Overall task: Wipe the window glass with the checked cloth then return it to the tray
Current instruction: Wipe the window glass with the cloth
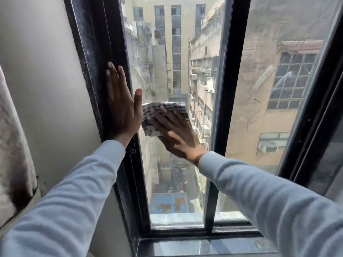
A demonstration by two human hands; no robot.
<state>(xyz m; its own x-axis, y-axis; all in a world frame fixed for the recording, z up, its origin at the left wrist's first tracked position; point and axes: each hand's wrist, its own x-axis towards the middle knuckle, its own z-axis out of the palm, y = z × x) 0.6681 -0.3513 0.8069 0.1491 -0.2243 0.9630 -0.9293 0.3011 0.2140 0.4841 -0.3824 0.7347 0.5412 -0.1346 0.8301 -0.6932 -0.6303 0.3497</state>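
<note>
Right hand (176, 134) pressed flat, grip spread over the cloth (148, 117), unwiped glass (172, 173) lying below; left hand (120, 106) braced open on the frame (104, 52).

Narrow window glass (178, 173) hemmed by black frame (104, 52) left and dark mullion (232, 71) right, left hand (121, 106) blocking left edge, bare glass open above and below checked cloth (148, 115)

Both arms reach forward, left hand (120, 106) flat and upright, right hand (176, 134) spread, fingers angled left.
</note>
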